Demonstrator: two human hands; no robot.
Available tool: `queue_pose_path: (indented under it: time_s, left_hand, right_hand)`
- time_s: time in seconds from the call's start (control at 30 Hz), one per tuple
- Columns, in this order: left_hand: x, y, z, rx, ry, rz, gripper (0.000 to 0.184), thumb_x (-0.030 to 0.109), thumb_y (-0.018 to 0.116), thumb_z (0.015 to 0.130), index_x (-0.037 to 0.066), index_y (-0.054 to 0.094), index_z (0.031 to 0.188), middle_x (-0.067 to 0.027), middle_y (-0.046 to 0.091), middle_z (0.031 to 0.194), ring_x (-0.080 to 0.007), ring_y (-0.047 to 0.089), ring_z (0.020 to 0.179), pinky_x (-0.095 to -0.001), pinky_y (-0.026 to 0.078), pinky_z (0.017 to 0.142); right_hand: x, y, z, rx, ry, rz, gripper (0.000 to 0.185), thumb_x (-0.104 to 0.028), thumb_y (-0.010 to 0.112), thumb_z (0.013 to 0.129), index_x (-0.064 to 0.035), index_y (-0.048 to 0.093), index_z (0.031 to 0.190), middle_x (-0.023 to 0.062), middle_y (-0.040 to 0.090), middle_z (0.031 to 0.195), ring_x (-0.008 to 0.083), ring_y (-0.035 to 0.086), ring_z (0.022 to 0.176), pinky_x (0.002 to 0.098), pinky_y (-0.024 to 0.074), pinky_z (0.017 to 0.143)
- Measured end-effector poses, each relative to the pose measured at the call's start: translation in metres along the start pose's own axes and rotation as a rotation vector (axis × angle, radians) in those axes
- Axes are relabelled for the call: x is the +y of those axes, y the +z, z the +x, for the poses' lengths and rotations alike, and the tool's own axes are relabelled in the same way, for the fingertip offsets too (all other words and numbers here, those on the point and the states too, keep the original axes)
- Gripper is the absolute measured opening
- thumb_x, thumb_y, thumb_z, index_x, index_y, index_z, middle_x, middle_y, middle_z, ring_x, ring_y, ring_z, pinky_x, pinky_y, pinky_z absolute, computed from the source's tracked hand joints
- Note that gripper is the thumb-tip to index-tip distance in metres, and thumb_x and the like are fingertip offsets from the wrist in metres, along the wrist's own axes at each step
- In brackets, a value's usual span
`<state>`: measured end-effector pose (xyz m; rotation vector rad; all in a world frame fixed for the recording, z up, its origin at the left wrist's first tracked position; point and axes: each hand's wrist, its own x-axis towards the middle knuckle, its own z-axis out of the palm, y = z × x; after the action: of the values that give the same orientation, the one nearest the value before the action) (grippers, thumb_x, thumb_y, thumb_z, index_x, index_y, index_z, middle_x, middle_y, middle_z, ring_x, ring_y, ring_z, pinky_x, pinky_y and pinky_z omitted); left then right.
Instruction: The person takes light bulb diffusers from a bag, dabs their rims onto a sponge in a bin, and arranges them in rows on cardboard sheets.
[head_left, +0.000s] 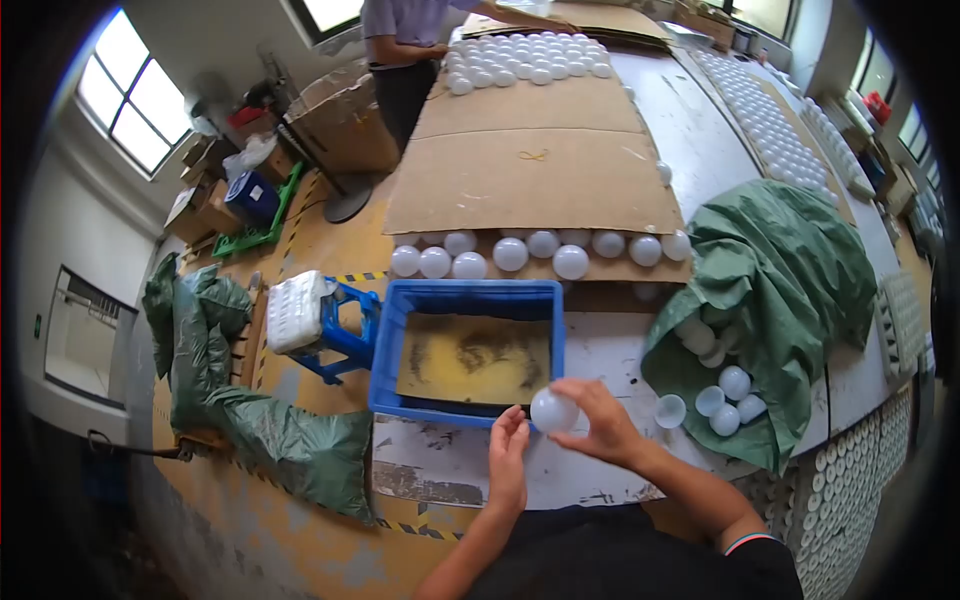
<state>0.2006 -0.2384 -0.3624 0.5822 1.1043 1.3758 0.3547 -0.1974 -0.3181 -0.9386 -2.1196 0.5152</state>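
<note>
A frosted white bulb cover [554, 411], round like a globe, is held between the thumb and fingers of my right hand [605, 428]. My left hand [509, 455] is raised just to the left of it, fingers lightly bent; whether the fingertips touch the cover I cannot make out. Both hands are at the near rim of a blue plastic bin [381, 350], which has a stained yellowish bottom. To the right, several loose bulb covers [734, 382] spill from the mouth of a green sack [785, 265] on the white table [610, 345].
Cardboard sheets [540, 175] lie beyond the bin, with rows of bulb covers [510, 254] under the near edge and more on top at the far end. A person [405, 50] stands there. A blue stool [350, 325] and green sacks [290, 450] are at left.
</note>
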Motion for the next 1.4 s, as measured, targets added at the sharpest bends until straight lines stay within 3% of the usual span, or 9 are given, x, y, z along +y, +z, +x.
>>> queue_pose_path:
  time_s: [0.1, 0.2, 0.3, 0.47, 0.63, 1.0, 1.2, 1.3, 1.4]
  left_hand:
    - [0.014, -0.028, 0.001, 0.020, 0.340, 0.605, 0.033, 0.014, 0.055, 0.087, 0.002, 0.051, 0.117, -0.0090, 0.050, 0.116, -0.0170, 0.044, 0.111, -0.0276, 0.034, 0.094]
    - [0.005, -0.053, 0.012, -0.002, 0.305, 0.423, 0.026, 0.009, 0.057, 0.084, 0.000, 0.057, 0.108, -0.0105, 0.054, 0.109, -0.0186, 0.052, 0.102, -0.0289, 0.041, 0.089]
    - [-0.008, -0.064, 0.022, 0.011, 0.332, 0.301, 0.019, 0.006, 0.056, 0.085, -0.001, 0.057, 0.103, -0.0081, 0.060, 0.095, -0.0154, 0.059, 0.085, -0.0269, 0.047, 0.078]
    - [0.007, -0.045, 0.005, 0.067, 0.242, 0.419, 0.012, 0.012, 0.055, 0.088, 0.004, 0.060, 0.095, -0.0028, 0.061, 0.085, -0.0139, 0.059, 0.076, -0.0272, 0.049, 0.070]
    - [-0.024, -0.019, 0.003, -0.108, -0.001, 0.419, 0.015, 0.007, 0.054, 0.089, 0.000, 0.059, 0.100, -0.0040, 0.061, 0.092, -0.0127, 0.057, 0.083, -0.0253, 0.046, 0.077]
    - [0.005, 0.080, 0.045, -0.488, 0.084, 0.757, 0.030, 0.014, 0.057, 0.088, 0.002, 0.053, 0.115, -0.0075, 0.060, 0.100, -0.0173, 0.061, 0.086, -0.0289, 0.048, 0.076]
    - [0.105, 0.051, 0.190, 0.092, 0.306, 0.063, 0.014, 0.014, 0.050, 0.090, 0.003, 0.055, 0.098, -0.0035, 0.057, 0.083, -0.0105, 0.056, 0.071, -0.0237, 0.046, 0.058]
    - [0.136, 0.006, 0.289, 0.347, 0.421, 0.154, 0.014, 0.013, 0.053, 0.088, 0.006, 0.058, 0.099, -0.0010, 0.059, 0.086, -0.0084, 0.056, 0.074, -0.0221, 0.045, 0.055]
    - [0.156, -0.043, 0.385, 0.471, 0.741, 0.662, 0.019, 0.011, 0.054, 0.084, 0.001, 0.061, 0.099, -0.0083, 0.063, 0.093, -0.0200, 0.059, 0.081, -0.0293, 0.049, 0.074]
  right_hand:
    - [0.012, 0.020, 0.052, -0.012, 0.014, -0.036, 0.061, -0.014, 0.074, 0.065, -0.0048, 0.049, 0.119, 0.0163, 0.053, 0.117, 0.0341, 0.051, 0.105, 0.0393, 0.0418, 0.091]
    - [0.069, 0.089, 0.085, -0.162, -0.071, -0.160, 0.058, -0.014, 0.070, 0.065, -0.0033, 0.049, 0.118, 0.0190, 0.053, 0.116, 0.0356, 0.051, 0.105, 0.0391, 0.0420, 0.090]
    - [0.107, 0.131, 0.085, -0.407, -0.140, -0.542, 0.028, -0.021, 0.061, 0.069, -0.0086, 0.057, 0.094, 0.0091, 0.060, 0.088, 0.0266, 0.054, 0.090, 0.0393, 0.0408, 0.076]
    - [0.088, 0.096, 0.106, -0.509, -0.151, -0.558, 0.038, -0.026, 0.067, 0.066, -0.0107, 0.057, 0.099, 0.0062, 0.060, 0.091, 0.0235, 0.051, 0.093, 0.0379, 0.0353, 0.080]
    - [0.121, -0.055, 0.150, 0.248, 0.046, -0.402, 0.059, -0.032, 0.076, 0.063, -0.0095, 0.057, 0.113, 0.0077, 0.062, 0.105, 0.0271, 0.056, 0.089, 0.0407, 0.0358, 0.080]
    - [0.256, -0.178, 0.200, 0.609, 0.321, -0.229, 0.050, -0.021, 0.067, 0.070, -0.0069, 0.053, 0.117, 0.0155, 0.055, 0.114, 0.0310, 0.052, 0.107, 0.0412, 0.0412, 0.091]
    - [0.334, -0.191, 0.082, 0.534, 0.481, -0.390, 0.049, -0.018, 0.063, 0.073, -0.0027, 0.053, 0.118, 0.0198, 0.058, 0.110, 0.0321, 0.057, 0.098, 0.0393, 0.0451, 0.086]
    - [0.315, -0.208, 0.097, 0.455, 0.747, -0.251, 0.052, -0.024, 0.063, 0.073, -0.0026, 0.052, 0.119, 0.0173, 0.065, 0.094, 0.0292, 0.063, 0.087, 0.0392, 0.0491, 0.079]
    - [0.321, -0.213, 0.113, 0.403, 0.793, -0.254, 0.050, -0.028, 0.065, 0.073, -0.0034, 0.055, 0.116, 0.0162, 0.066, 0.093, 0.0272, 0.064, 0.087, 0.0379, 0.0498, 0.077]
